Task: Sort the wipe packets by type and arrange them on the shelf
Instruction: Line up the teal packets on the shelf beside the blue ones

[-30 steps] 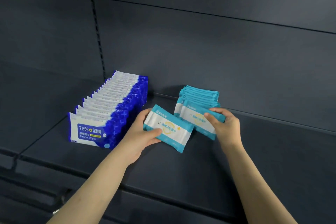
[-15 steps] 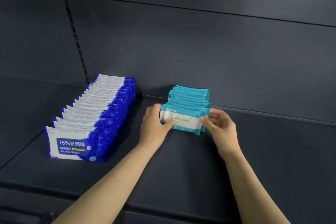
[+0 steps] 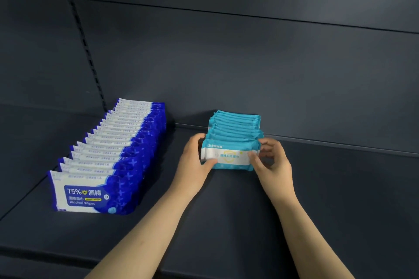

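Observation:
On the dark shelf [image 3: 204, 222] a row of several teal wipe packets [image 3: 235, 123] stands upright, running back toward the rear wall. The front teal packet [image 3: 229, 156], white-banded with teal print, stands against that row. My left hand [image 3: 195, 161] grips its left end, thumb on the front face. My right hand [image 3: 272, 161] pinches its right end with thumb and fingers. To the left, a long row of several dark blue and white alcohol wipe packets [image 3: 108, 158] stands upright, front label reading 75%.
The shelf's dark back panel [image 3: 249, 63] rises just behind both rows. A slotted upright [image 3: 84, 41] runs up the wall at the left. Bare shelf surface lies between the two rows and to the right of the teal row.
My left hand carried the loose teal packet over to the teal row and stood it upright at the front. Both hands now hold its ends. The view shifted slightly.

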